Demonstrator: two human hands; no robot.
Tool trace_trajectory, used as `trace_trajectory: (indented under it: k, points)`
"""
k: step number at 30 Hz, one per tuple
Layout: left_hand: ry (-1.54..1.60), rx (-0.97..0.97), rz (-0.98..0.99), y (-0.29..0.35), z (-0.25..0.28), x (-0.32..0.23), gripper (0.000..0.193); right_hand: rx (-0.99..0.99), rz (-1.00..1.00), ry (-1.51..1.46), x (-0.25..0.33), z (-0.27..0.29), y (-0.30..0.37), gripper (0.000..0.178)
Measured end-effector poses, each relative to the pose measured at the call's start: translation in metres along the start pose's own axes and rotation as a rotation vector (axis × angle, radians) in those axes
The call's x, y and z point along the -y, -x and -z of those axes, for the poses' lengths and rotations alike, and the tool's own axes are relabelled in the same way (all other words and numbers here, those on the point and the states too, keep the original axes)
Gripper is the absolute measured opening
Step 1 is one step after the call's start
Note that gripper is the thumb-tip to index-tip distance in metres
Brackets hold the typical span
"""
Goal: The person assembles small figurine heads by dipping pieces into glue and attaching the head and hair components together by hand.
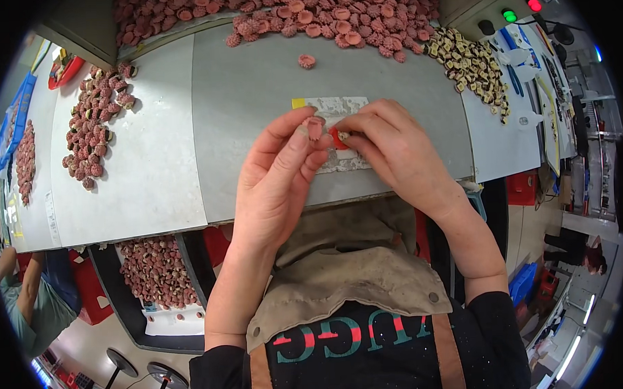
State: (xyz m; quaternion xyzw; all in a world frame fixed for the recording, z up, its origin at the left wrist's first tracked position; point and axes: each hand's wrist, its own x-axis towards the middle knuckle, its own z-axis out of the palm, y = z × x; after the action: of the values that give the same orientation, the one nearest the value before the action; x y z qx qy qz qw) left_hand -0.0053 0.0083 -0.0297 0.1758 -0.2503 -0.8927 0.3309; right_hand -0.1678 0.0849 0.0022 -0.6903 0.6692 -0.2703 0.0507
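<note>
My left hand (273, 172) is closed on a small pink, bumpy, hollow shell (315, 129), held up between thumb and fingers with its opening in view. Just to the right, my right hand (407, 148) pinches a tiny cream-coloured piece (344, 135) at its fingertips, mostly covered by them. The two hands are close together above the bench. Beneath them lie a worn white pad (336, 106) with a yellow corner and a red round thing (338, 140), partly hidden by my fingers. A single pink shell (307, 61) rests on the grey surface beyond my hands.
Pink shells are heaped (346, 18) at the back. Cream-and-dark small parts (468, 62) form a pile at the right. Joined pieces (93, 127) lie at the left; more fill a dark bin (156, 272) below the bench edge. Another person's arm (30, 286) shows at far left.
</note>
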Motion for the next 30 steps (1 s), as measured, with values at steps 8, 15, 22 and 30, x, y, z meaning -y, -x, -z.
trace_trajectory:
  k: [8,15,22,30]
  points:
    - [-0.107,0.008,0.016,0.000,-0.007,0.001,0.028,-0.116,-0.254,-0.795,0.012,0.008,-0.001,0.015]
    - [-0.179,-0.023,-0.080,-0.003,-0.010,0.008,0.026,-0.162,-0.013,-0.416,0.015,0.004,-0.007,0.018]
    - [-0.361,0.006,-0.125,-0.002,-0.013,0.009,0.027,-0.136,0.068,-0.290,0.007,0.013,-0.003,0.025]
    - [-0.493,0.008,-0.218,0.005,-0.024,0.017,0.055,-0.070,0.161,-0.277,0.002,0.008,-0.006,0.033]
